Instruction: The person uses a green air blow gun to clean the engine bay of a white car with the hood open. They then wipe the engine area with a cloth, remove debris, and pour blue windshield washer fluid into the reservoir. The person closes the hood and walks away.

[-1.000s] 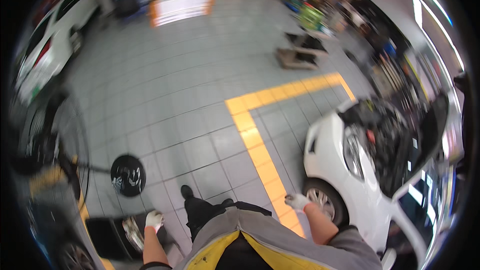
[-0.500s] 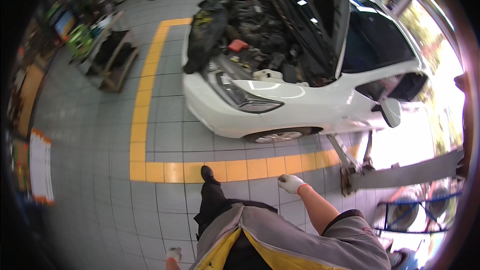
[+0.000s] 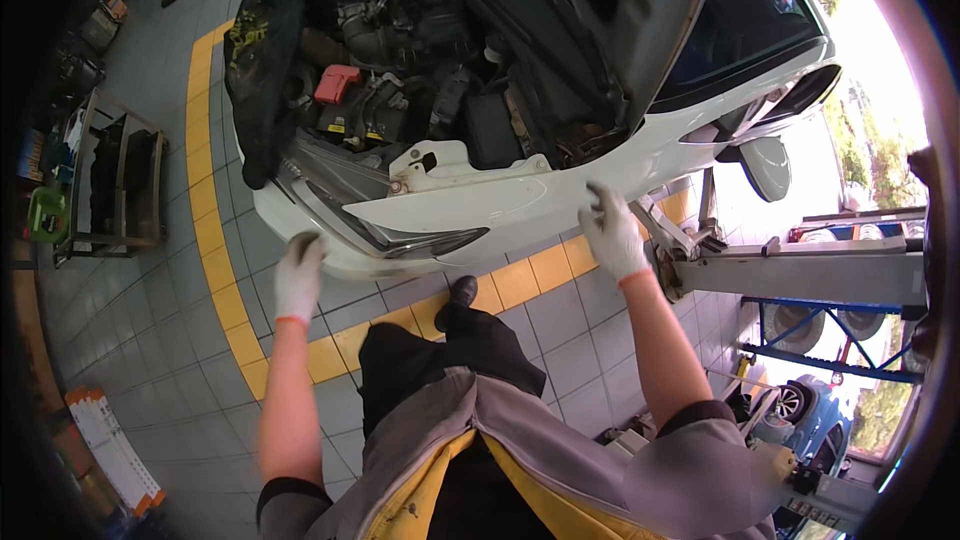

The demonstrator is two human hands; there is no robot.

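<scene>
Both my hands wear white work gloves with dark fingertips and orange cuffs. My left hand (image 3: 300, 278) is raised in front of the car's headlight (image 3: 400, 236); motion smears its fingers, and no object shows in it. Off the fender of the white car (image 3: 560, 202), my right hand (image 3: 614, 236) is held up with fingers stretched and apart, holding nothing. The car's hood (image 3: 660, 30) is up. In the engine bay are a red cover (image 3: 337, 83), a black battery (image 3: 375, 118) and a black box (image 3: 492, 130). A dark cloth (image 3: 262, 80) drapes the car's front.
A grey lift arm (image 3: 800, 282) reaches toward the car's side from the right. Yellow floor tiles (image 3: 208, 230) mark the bay. A wheeled cart (image 3: 120, 180) stands left. Tires on a blue rack (image 3: 800, 330) and a blue car (image 3: 825, 420) are at right.
I have stepped closer to the car, so it fills more of the view. Both my hands have risen and come forward, the left from the lower edge of the view.
</scene>
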